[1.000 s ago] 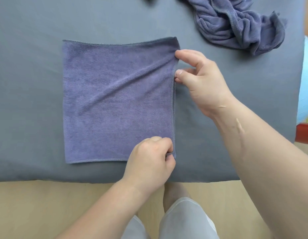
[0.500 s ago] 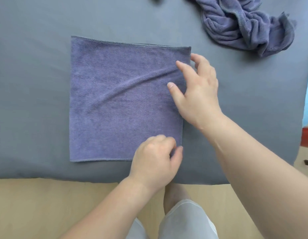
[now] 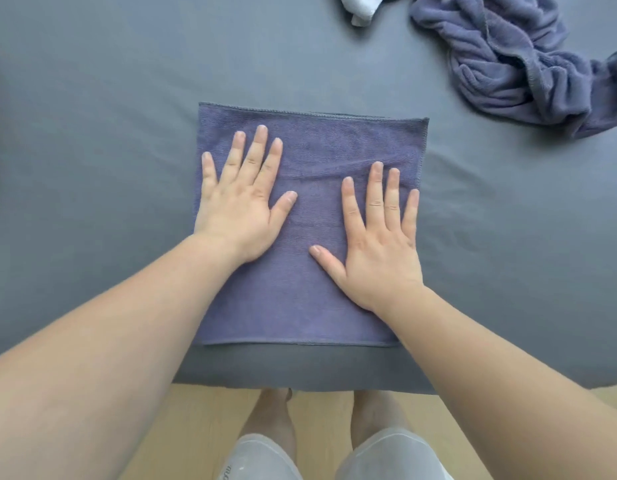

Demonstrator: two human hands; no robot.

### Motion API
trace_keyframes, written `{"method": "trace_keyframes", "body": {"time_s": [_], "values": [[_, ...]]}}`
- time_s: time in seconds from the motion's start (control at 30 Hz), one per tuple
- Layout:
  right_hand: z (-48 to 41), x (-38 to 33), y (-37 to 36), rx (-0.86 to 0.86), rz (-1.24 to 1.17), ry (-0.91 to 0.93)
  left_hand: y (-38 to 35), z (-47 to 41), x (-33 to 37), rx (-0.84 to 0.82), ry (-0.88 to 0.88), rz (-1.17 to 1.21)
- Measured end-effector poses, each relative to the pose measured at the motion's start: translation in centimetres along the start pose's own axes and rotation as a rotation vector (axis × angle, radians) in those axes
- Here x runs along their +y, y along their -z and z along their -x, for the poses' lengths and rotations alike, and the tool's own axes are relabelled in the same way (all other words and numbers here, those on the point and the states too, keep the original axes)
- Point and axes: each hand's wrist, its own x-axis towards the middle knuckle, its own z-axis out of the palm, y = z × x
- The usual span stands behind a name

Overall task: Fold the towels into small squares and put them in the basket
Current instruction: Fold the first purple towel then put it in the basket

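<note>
A purple-blue towel [image 3: 314,147], folded into a flat square, lies on the grey bed cover near its front edge. My left hand [image 3: 243,206] rests palm down on the towel's left half, fingers spread. On the right half my right hand [image 3: 378,244] lies flat the same way. Neither hand grips anything. A second towel of the same colour [image 3: 508,60] sits crumpled at the back right. No basket is in view.
The grey bed cover [image 3: 92,168] fills most of the view; its front edge runs just below the towel. A white cloth [image 3: 360,6] pokes in at the top edge. My legs and feet stand on a wooden floor [image 3: 203,427] below.
Both hands let go of the towel's right edge and now lie flat and open on top of it, the left hand having moved to the left half. The view shifted.
</note>
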Motion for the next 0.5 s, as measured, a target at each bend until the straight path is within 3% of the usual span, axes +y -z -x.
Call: {"method": "trace_keyframes", "body": {"time_s": [0.2,0.5], "values": [[-0.8,0.3,0.7,-0.045,0.056,0.014,0.0,-1.6,-2.0,0.043,0.073,-0.023],[-8.7,1.0,2.9,0.014,0.034,-0.134,0.8,-1.7,-1.8,0.040,0.072,-0.053]]}}
